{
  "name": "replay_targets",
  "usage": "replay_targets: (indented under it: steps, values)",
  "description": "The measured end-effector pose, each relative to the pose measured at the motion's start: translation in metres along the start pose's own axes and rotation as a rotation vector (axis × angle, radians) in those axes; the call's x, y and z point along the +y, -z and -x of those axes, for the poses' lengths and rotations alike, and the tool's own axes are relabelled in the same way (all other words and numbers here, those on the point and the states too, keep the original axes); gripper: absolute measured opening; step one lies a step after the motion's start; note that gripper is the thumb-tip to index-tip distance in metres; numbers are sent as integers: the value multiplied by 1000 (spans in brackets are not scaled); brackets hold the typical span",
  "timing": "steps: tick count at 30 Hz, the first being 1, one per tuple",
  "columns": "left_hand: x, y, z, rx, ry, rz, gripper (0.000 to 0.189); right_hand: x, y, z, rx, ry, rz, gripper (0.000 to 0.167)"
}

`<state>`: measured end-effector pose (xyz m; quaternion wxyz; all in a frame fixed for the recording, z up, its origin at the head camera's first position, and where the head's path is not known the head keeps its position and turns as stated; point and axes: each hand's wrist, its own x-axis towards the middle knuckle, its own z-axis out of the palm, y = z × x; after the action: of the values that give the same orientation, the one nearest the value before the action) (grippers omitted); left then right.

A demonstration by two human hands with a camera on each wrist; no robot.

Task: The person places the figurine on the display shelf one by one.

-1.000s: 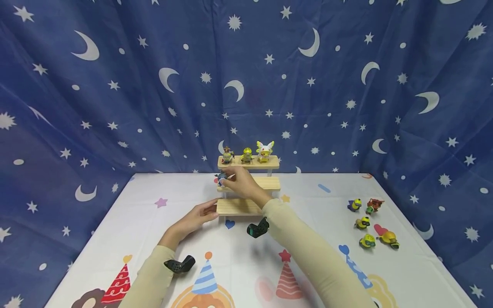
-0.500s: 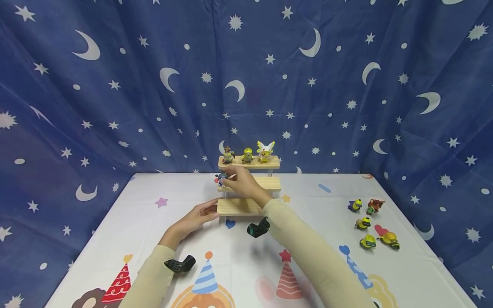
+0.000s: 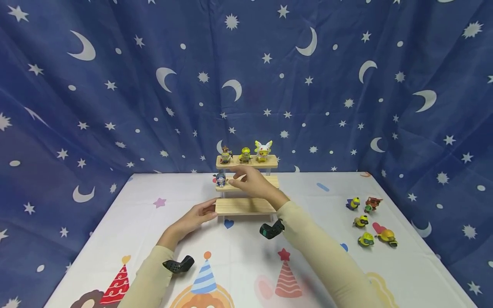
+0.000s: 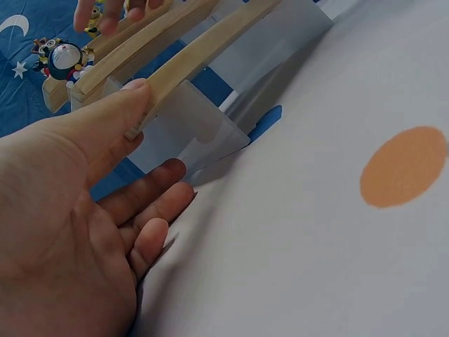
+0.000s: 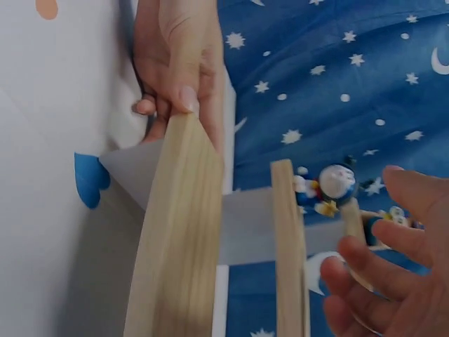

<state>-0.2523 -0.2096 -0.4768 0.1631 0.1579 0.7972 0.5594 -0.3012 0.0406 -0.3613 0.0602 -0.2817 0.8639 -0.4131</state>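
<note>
My right hand (image 3: 252,182) masks much of the middle shelf (image 3: 272,181), and in the left wrist view its fingers are cut off at the top edge. Some fingers of my left hand (image 3: 196,217) are hidden behind the lowest shelf (image 3: 244,206), whose end I pinch with thumb and forefinger.

Along the top shelf (image 3: 272,161) stand a crowned figure (image 3: 225,155), a yellow figure (image 3: 245,155) and a white-hooded figure (image 3: 263,152). Five more figurines (image 3: 361,221) lie or stand to my right on the white cloth (image 3: 185,188), before a blue curtain (image 3: 250,124) of moons and stars.

The blue figurine (image 3: 221,180) is upright at the left end of the middle shelf, just beside my right fingers, which are loosely spread and hold nothing. It appears dark-topped with a pale face, though finer features are too small to be sure of.
</note>
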Motion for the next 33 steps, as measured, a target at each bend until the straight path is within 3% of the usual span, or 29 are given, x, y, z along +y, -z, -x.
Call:
replay_targets:
  steps: [6,13,22,33]
  values:
    - [-2,0,0,6,0,-5,69,9,13,25,-26,-5,-6,51]
    - [-3,-2,3,-7,0,12,69,17,23,57,-21,51,-24,45]
    - [-3,-3,-2,-2,-18,8,69,30,42,94,65,78,6,44]
    - [-2,-3,-3,-8,-22,30,70,52,68,131,173,15,107,41]
